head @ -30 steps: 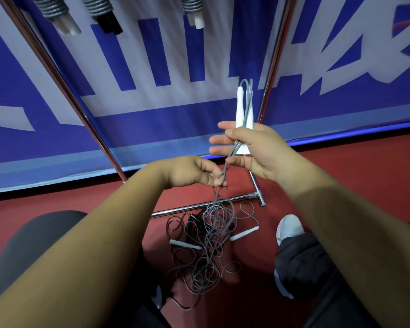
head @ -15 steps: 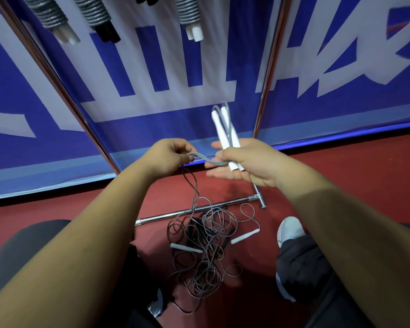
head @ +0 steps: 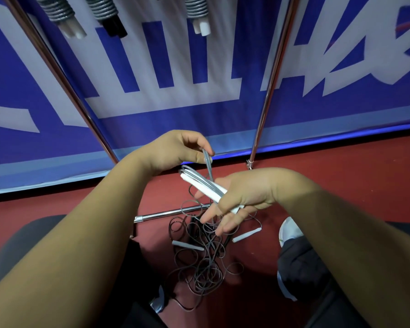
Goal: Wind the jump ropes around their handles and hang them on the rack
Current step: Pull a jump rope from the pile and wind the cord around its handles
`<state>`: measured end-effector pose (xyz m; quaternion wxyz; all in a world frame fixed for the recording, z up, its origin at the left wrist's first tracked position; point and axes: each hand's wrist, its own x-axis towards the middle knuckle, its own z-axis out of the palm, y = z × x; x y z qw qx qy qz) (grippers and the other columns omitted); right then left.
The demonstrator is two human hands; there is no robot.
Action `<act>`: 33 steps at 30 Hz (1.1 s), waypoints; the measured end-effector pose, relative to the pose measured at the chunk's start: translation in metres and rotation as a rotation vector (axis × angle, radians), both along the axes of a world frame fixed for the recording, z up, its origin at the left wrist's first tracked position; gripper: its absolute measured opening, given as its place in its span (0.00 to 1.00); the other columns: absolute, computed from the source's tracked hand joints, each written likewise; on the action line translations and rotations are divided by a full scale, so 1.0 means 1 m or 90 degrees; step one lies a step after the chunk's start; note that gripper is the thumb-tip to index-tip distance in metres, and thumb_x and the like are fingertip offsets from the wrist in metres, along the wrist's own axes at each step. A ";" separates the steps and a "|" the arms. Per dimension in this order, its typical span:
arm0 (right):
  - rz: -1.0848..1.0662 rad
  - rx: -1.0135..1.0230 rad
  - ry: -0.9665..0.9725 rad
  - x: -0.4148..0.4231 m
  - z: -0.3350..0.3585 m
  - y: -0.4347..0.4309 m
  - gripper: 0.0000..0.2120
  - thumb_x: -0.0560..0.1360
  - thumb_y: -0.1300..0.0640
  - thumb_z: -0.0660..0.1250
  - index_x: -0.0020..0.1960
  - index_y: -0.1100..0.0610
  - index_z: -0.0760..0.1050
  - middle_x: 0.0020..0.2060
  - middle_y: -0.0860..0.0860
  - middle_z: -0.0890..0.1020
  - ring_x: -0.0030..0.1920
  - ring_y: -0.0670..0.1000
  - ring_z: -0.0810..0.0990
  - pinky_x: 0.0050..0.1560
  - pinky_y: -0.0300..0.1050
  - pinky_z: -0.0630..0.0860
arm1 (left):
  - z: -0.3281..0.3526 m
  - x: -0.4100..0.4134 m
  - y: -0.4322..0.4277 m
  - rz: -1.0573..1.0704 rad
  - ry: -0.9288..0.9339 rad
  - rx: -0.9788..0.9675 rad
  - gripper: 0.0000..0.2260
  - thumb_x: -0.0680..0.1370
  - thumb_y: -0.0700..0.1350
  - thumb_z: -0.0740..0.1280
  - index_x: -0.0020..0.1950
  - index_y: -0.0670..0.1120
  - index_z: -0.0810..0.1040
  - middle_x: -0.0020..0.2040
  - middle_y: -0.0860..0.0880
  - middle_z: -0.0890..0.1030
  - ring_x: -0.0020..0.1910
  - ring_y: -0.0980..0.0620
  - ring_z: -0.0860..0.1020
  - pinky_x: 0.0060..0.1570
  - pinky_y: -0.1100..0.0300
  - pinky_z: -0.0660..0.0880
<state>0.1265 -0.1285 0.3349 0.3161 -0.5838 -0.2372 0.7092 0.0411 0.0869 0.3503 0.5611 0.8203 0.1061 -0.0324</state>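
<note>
Right hand (head: pixel 242 195) grips two white handles (head: pixel 199 187), left hand (head: pixel 173 147) pinches their grey rope (head: pixel 208 164) just beyond them; winding looks barely begun. Three wound ropes (head: pixel 197 8) hang on the far rack (head: pixel 270 91), while a tangled pile (head: pixel 199 261) lies on the floor (head: pixel 341 185) below, unwound

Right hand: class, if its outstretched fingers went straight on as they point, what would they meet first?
Probably the tangled ropes on the floor: the right hand points its fingers down toward them. Depth is unclear, so the rack's base bar nearby is possible.
</note>
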 end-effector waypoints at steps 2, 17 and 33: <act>-0.049 -0.014 -0.035 0.000 -0.004 0.003 0.22 0.79 0.72 0.70 0.70 0.59 0.69 0.66 0.66 0.80 0.53 0.66 0.88 0.45 0.45 0.86 | 0.005 0.000 -0.004 -0.007 -0.013 0.027 0.06 0.74 0.35 0.78 0.50 0.41 0.85 0.52 0.38 0.86 0.55 0.41 0.85 0.61 0.51 0.80; -0.342 -0.051 -0.189 0.029 -0.026 0.014 0.17 0.77 0.73 0.68 0.64 0.64 0.73 0.53 0.69 0.85 0.46 0.61 0.90 0.49 0.55 0.87 | 0.019 -0.004 -0.003 -0.082 0.025 0.393 0.07 0.75 0.48 0.77 0.49 0.60 0.85 0.45 0.60 0.85 0.45 0.62 0.81 0.49 0.62 0.77; -0.447 0.121 -0.168 0.024 -0.017 0.028 0.09 0.81 0.64 0.65 0.58 0.52 0.75 0.32 0.50 0.74 0.26 0.47 0.67 0.30 0.44 0.73 | 0.007 0.003 -0.013 0.080 0.165 0.205 0.14 0.73 0.48 0.82 0.44 0.40 0.82 0.36 0.46 0.87 0.30 0.51 0.83 0.34 0.59 0.81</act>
